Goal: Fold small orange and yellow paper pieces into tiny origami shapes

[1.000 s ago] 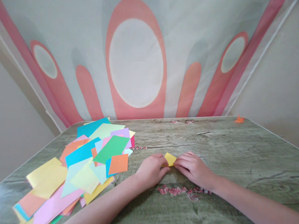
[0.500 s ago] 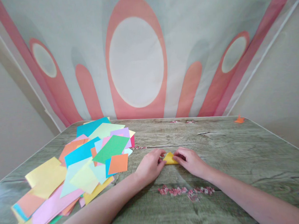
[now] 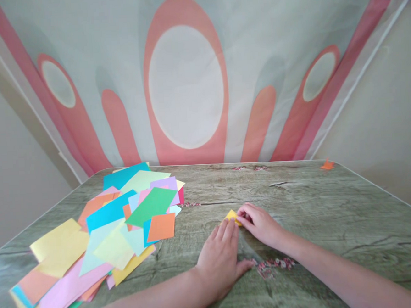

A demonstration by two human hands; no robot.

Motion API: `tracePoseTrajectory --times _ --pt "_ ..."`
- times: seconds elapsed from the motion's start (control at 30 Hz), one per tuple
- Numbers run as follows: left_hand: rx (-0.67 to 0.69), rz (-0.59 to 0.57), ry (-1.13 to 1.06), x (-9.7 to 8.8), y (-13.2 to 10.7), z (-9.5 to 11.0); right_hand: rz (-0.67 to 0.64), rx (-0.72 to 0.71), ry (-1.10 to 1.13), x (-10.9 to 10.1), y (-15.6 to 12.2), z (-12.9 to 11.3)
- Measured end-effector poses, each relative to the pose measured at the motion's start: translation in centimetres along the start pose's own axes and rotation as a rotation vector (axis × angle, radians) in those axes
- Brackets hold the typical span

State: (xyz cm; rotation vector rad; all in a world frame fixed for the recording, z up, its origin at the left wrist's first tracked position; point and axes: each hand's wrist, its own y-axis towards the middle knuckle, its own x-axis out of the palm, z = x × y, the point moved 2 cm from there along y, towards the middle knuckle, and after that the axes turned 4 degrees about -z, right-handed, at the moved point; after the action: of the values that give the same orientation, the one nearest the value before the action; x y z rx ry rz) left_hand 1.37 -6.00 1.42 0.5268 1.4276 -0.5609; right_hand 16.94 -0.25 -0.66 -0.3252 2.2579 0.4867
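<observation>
A small folded piece of yellow paper [image 3: 231,214] lies on the table in the middle of the head view, its pointed top facing away from me. My left hand [image 3: 222,254] is stretched out flat, fingertips resting on the paper's near edge and thumb spread to the right. That hand hides the near part of the paper. At the paper's right corner, my right hand [image 3: 259,221] pinches it between thumb and fingers.
Many coloured paper sheets [image 3: 116,250] lie in a loose, overlapping heap on the left of the wood-patterned table [image 3: 314,203]. A small orange folded paper figure [image 3: 327,165] stands at the far right corner. Behind the table hangs a pink and grey backdrop [image 3: 191,154].
My left hand has let go of the paper's left corner, moved nearer to me and flattened, with its fingertips on the near edge. My right hand stays at the right corner.
</observation>
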Motion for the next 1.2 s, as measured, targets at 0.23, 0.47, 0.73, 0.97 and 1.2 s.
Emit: tracePoseTrajectory --times 0.23,0.47,0.73,0.97,1.2 --pt "0.007 0.016 -0.041 -0.3 0.1 -0.8 0.024 -0.007 -0.001 0.2 0.0 0.6" --pt "0.04 0.056 -0.094 -1.2 1.3 -2.8 0.025 -0.019 0.04 -0.1 -0.2 0.3" --pt "0.104 0.079 -0.237 -0.7 2.0 -4.3 0.004 0.074 0.157 0.1 -0.3 1.2" --pt "0.066 0.08 -0.247 -0.7 2.1 -4.5 0.028 0.088 0.096 0.1 -0.1 1.2" --pt "0.049 0.069 -0.241 -0.7 2.1 -4.5 0.006 0.099 0.1 0.1 0.3 1.2"
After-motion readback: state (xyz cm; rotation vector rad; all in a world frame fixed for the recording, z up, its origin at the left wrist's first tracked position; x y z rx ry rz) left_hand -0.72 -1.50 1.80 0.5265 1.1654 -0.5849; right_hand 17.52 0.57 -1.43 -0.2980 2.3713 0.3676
